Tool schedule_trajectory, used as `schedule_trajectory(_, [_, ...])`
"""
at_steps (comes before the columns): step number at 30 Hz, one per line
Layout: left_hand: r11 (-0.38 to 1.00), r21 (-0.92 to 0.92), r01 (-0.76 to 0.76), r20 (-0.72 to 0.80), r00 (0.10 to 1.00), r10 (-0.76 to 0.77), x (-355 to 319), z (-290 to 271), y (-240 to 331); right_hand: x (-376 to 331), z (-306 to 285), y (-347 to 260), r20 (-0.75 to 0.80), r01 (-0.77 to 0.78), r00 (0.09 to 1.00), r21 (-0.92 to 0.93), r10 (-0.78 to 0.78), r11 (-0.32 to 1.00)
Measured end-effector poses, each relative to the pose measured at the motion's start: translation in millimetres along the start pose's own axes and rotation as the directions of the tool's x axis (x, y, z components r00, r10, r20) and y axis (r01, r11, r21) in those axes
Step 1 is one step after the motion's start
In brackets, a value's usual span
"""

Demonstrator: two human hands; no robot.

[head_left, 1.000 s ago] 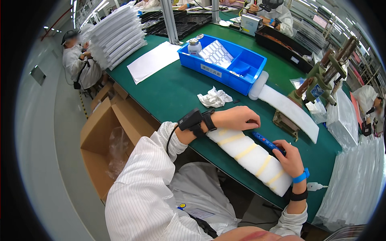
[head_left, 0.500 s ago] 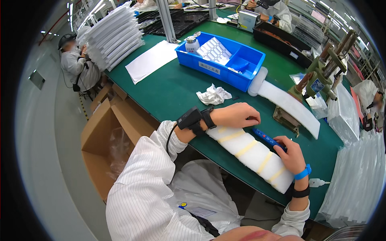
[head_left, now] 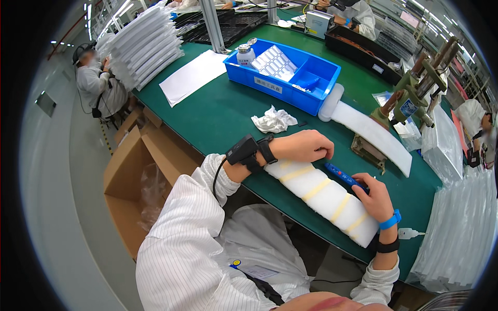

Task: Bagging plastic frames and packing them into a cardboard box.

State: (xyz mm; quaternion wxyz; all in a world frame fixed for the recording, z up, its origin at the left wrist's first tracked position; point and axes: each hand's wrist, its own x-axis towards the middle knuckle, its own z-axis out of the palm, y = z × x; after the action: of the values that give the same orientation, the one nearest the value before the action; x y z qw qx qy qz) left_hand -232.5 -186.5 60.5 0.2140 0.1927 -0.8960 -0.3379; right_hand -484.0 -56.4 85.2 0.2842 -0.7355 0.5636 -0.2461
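Almost nothing has moved since one second ago: the view is shifted slightly, and both hands keep nearly the same place. Of the right hand (head_left: 376,199), thumb and index finger are bent over the near end of a blue pen-like tool (head_left: 340,174), leaving a small gap between them; the palm hides this end, so I cannot tell how firmly they grip. Of the left hand (head_left: 308,145), the fingers are loosely curled downward, nothing shows in them, but their inner side is hidden. The tool lies on the green table (head_left: 223,111) between the hands, dark blue, slim, with a small reddish button. Just beside it is a white padded strip (head_left: 317,193) with pale yellow bands, its upper end partly covered by the left wrist. Farther, the blue divided bin (head_left: 297,98) contains a white bottle (head_left: 245,56), a sheet of labels (head_left: 275,63) and, in the right compartment, some blue piece (head_left: 310,83) hard to recognise. On the left, an open carton (head_left: 123,189), cut by the sleeve, holds crumpled clear plastic (head_left: 151,199).
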Motion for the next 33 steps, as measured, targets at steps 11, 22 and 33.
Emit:
schedule_trajectory(11, [1.0, -0.031, -0.002, 0.035, 0.999, 0.003, 0.2, -1.2, 0.5, -0.7, -0.8, -4.1, 0.011, -0.01, 1.0, -0.009, 0.01, 1.0])
schedule_trajectory(22, [1.0, -0.019, -0.007, 0.038, 0.999, 0.007, 0.8, -1.5, 1.8, 1.4, -1.9, -3.4, 0.017, -0.007, 1.0, -0.024, 0.007, 1.0])
schedule_trajectory(33, [1.0, -0.022, -0.009, 0.022, 1.0, 0.009, -0.9, -1.2, 1.2, 1.3, -1.1, -5.7, 0.009, -0.006, 1.0, -0.012, 0.006, 1.0])
